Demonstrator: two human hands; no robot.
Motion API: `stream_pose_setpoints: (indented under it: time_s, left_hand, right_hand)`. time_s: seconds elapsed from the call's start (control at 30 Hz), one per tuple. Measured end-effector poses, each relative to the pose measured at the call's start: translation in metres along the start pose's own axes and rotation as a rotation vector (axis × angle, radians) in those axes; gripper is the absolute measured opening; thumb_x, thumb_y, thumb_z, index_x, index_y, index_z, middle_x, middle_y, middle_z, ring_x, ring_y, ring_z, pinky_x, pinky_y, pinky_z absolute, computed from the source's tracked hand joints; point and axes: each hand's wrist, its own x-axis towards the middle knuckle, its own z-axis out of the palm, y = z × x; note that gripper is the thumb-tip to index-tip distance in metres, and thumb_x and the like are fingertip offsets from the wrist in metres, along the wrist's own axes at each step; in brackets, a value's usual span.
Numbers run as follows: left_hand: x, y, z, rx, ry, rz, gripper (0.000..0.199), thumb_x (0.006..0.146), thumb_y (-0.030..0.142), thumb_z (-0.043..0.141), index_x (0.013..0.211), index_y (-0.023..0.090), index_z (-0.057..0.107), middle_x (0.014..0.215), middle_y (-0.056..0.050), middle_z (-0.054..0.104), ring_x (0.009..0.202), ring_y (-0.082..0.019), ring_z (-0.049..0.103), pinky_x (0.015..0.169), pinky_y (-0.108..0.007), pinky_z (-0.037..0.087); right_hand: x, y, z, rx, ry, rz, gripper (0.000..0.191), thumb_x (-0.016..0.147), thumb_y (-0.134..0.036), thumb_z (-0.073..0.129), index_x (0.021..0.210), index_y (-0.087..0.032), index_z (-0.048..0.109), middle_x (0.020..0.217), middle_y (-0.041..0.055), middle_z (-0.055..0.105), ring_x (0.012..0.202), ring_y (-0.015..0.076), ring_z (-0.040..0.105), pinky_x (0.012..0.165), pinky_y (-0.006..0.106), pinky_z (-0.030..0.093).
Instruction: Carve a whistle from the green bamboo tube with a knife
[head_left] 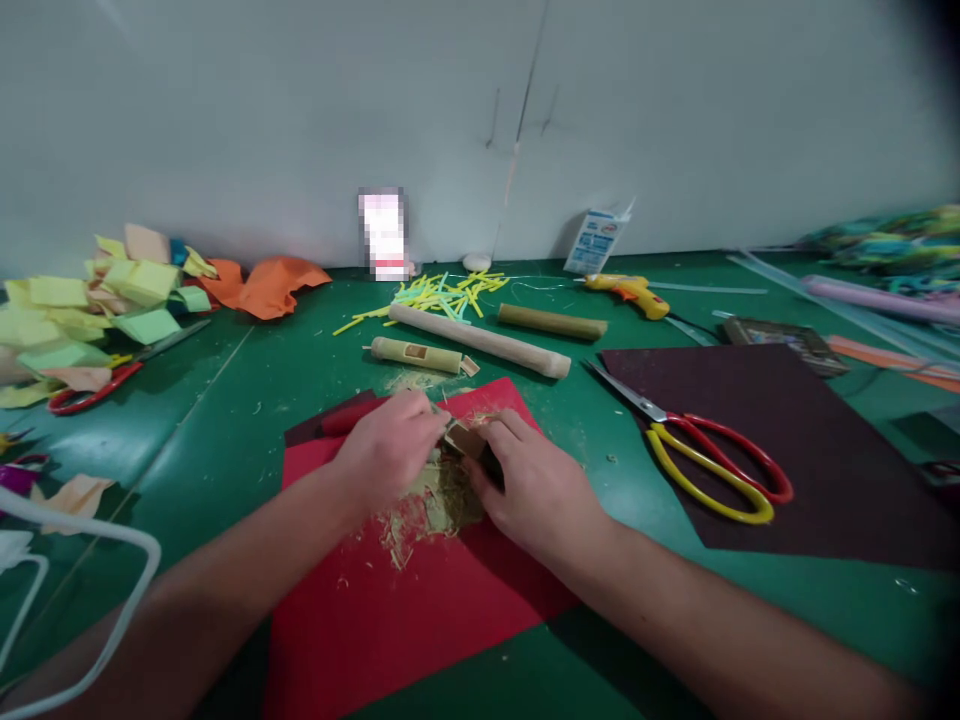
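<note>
Half hidden by fingers: short brown piece (466, 440), held in the grip of the right hand (541, 488) above red paper (420, 620), slanting lengthwise down rightward, pointing its visible end toward the left hand (391, 447). Cannot identify contents of that closed grip.

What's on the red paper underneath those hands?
Pale shavings lie scattered on the red paper below the left hand and right hand, which holds a brownish piece. The hands cover part; what's hidden there can't be seen.

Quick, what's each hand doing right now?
Left hand: closed, fingertips pinched together; whether they grip anything can't be told.
Right hand: closed around a short bamboo piece.
</note>
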Motion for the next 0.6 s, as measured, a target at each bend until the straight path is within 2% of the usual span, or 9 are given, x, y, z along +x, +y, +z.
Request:
stream_pose_setpoints:
  time_s: [0.1, 0.23, 0.3, 0.37, 0.5, 0.6]
  left_hand:
    - [0.0019, 0.0010, -0.0014, 0.017, 0.039, -0.020, 0.024, 0.095, 0.020, 0.042, 0.089, 0.014, 0.064, 0.080, -0.006, 0.055, 0.076, -0.018, 0.052, 0.068, -0.031, 0.044]
    - [0.0033, 0.0043, 0.0001, -0.016, 0.001, 0.024, 0.022, 0.095, 0.020, 0.042, 0.095, 0.016, 0.064, 0.079, -0.005, 0.055, 0.074, -0.018, 0.052, 0.067, -0.032, 0.045]
    - [0.0030, 0.0049, 0.0008, -0.023, 0.022, 0.015, 0.023, 0.096, 0.020, 0.041, 0.096, 0.016, 0.064, 0.082, -0.006, 0.056, 0.078, -0.018, 0.053, 0.070, -0.033, 0.045]
    - [0.0022, 0.0054, 0.0008, -0.009, 0.040, -0.003, 0.024, 0.095, 0.020, 0.041, 0.093, 0.015, 0.064, 0.080, -0.006, 0.055, 0.078, -0.019, 0.052, 0.069, -0.033, 0.045]
    - [0.0007, 0.0068, 0.0001, -0.035, 0.003, -0.012, 0.024, 0.095, 0.019, 0.042, 0.086, 0.014, 0.064, 0.077, -0.005, 0.054, 0.075, -0.018, 0.051, 0.068, -0.032, 0.044]
    - [0.0001, 0.0066, -0.0003, -0.012, 0.032, -0.054, 0.023, 0.095, 0.019, 0.043, 0.086, 0.014, 0.064, 0.077, -0.005, 0.053, 0.075, -0.018, 0.051, 0.069, -0.032, 0.044]
  right_hand:
    - [-0.0012, -0.0002, 0.0005, -0.019, 0.005, 0.014, 0.013, 0.086, -0.027, 0.054, 0.095, -0.018, 0.056, 0.097, 0.0053, 0.058, 0.085, 0.0204, 0.058, 0.059, 0.031, 0.037]
    - [-0.0006, -0.0010, 0.0008, -0.016, 0.002, -0.004, 0.013, 0.086, -0.026, 0.054, 0.096, -0.018, 0.056, 0.099, 0.0060, 0.058, 0.086, 0.0204, 0.058, 0.061, 0.030, 0.038]
    - [-0.0003, -0.0015, 0.0005, -0.008, 0.008, 0.004, 0.012, 0.087, -0.026, 0.054, 0.096, -0.018, 0.056, 0.098, 0.0057, 0.058, 0.086, 0.0203, 0.058, 0.061, 0.030, 0.038]
    - [-0.0004, -0.0019, 0.0000, -0.004, 0.012, 0.009, 0.012, 0.086, -0.026, 0.054, 0.095, -0.018, 0.056, 0.097, 0.0053, 0.058, 0.086, 0.0204, 0.057, 0.061, 0.030, 0.038]
    - [-0.0003, -0.0021, -0.0007, 0.008, -0.013, 0.017, 0.012, 0.085, -0.025, 0.056, 0.095, -0.018, 0.056, 0.099, 0.0056, 0.058, 0.085, 0.0203, 0.057, 0.061, 0.030, 0.038]
    - [0.0004, -0.0016, 0.0000, 0.017, -0.017, 0.027, 0.011, 0.085, -0.026, 0.056, 0.093, -0.019, 0.055, 0.097, 0.0052, 0.058, 0.086, 0.0203, 0.057, 0.062, 0.030, 0.038]
